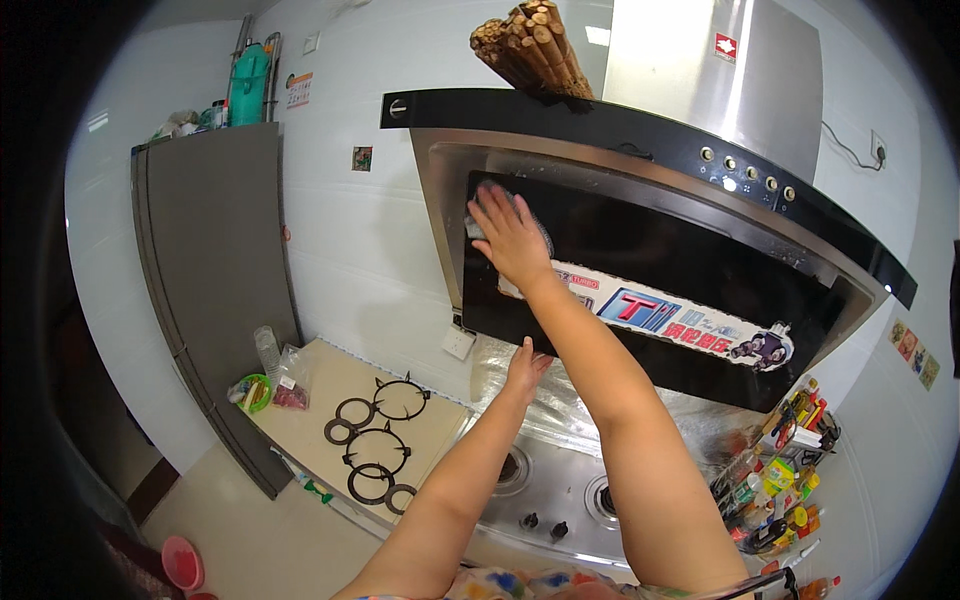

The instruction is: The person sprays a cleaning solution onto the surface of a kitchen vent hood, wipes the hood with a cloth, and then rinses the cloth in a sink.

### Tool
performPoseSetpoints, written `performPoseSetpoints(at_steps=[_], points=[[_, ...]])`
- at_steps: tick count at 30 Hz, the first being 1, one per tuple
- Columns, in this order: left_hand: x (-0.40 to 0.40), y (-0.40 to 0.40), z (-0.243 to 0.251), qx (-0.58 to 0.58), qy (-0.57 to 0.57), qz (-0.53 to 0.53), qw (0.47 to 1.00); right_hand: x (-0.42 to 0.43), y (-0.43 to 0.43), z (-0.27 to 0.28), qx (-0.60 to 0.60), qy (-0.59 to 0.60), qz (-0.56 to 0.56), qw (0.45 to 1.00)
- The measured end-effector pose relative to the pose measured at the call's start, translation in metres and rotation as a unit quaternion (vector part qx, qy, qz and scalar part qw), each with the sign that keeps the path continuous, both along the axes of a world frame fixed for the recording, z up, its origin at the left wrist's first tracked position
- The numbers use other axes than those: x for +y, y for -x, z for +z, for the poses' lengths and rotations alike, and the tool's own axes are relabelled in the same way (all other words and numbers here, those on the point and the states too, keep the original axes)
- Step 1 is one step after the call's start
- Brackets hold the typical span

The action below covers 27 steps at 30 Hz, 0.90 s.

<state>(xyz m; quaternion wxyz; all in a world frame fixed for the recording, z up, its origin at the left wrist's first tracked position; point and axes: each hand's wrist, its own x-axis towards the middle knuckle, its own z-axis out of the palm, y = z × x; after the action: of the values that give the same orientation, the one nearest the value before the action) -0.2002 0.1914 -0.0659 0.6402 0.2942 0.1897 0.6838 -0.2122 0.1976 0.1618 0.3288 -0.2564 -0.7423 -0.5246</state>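
A black range hood panel with a worn, peeling printed sticker slants in front of me. My right hand lies flat with spread fingers on a grey cloth, pressing it to the panel's upper left part. At the panel's lower edge, left of its middle, my left hand touches the rim from below, its thumb up; the fingers are partly hidden. The hood's black front strip with round buttons runs above the panel.
Below stands a steel gas stove with knobs. Black pan supports and burner rings lie on the counter at left, near a plastic bag. Bottles crowd the right. A bundle of sticks rests on the hood. A fridge stands left.
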Motion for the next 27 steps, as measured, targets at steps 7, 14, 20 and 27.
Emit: performPoseSetpoints(at_steps=[7, 14, 20, 27], points=[[0.010, 0.014, -0.004, -0.013, -0.007, -0.011, 1.000, -0.004, -0.030, -0.058, -0.156, 0.072, 0.008, 0.985], [0.006, 0.010, 0.003, 0.008, -0.015, -0.015, 1.000, -0.020, -0.062, -0.013, -0.061, 0.023, -0.051, 0.997], [-0.004, 0.005, -0.001, -0.013, 0.003, -0.031, 0.999, -0.003, -0.025, -0.021, -0.060, 0.048, -0.012, 0.997], [-0.008, 0.018, -0.006, -0.152, 0.039, -0.126, 0.980, 0.010, -0.005, -0.100, -0.225, 0.083, -0.025, 0.971]])
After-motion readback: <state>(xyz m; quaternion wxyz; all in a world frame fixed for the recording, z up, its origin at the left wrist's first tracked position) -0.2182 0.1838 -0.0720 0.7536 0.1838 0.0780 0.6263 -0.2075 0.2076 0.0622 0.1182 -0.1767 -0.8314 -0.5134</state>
